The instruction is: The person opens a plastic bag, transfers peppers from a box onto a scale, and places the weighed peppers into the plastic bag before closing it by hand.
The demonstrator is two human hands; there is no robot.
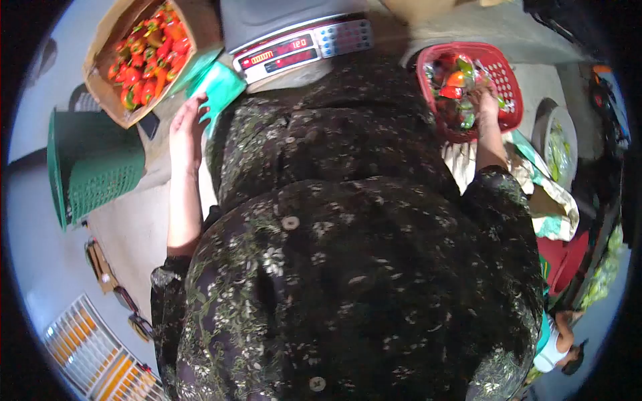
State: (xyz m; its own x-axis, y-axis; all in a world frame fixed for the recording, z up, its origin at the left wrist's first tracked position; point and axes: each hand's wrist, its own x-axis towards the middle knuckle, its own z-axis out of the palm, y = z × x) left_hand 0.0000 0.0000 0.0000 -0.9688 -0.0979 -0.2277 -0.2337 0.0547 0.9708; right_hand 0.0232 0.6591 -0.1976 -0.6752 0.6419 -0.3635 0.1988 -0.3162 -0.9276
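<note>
My left hand (pixel 187 130) is beside the thin green plastic bags (pixel 222 85), its fingers loosely apart and nothing visible in its grasp. Whether the fingertips touch the bags, I cannot tell. On the other side, my right hand (pixel 487 103) reaches into a red plastic basket (pixel 511 87). Its fingers are in shadow among clear-wrapped red and green peppers (pixel 455 83), so their grip is unclear. Between the hands stands a digital scale (pixel 294 50) with lit red digits. A cardboard box (pixel 103 80) full of red peppers (pixel 147 60) is beyond my left hand.
At left stands a green plastic basket (pixel 97 157), with a dark phone-like object (pixel 149 125) near the box. A white sack (pixel 555 204) and a pale bowl (pixel 568 134) holding bagged green vegetables are at right. Another person (pixel 555 351) is at lower right.
</note>
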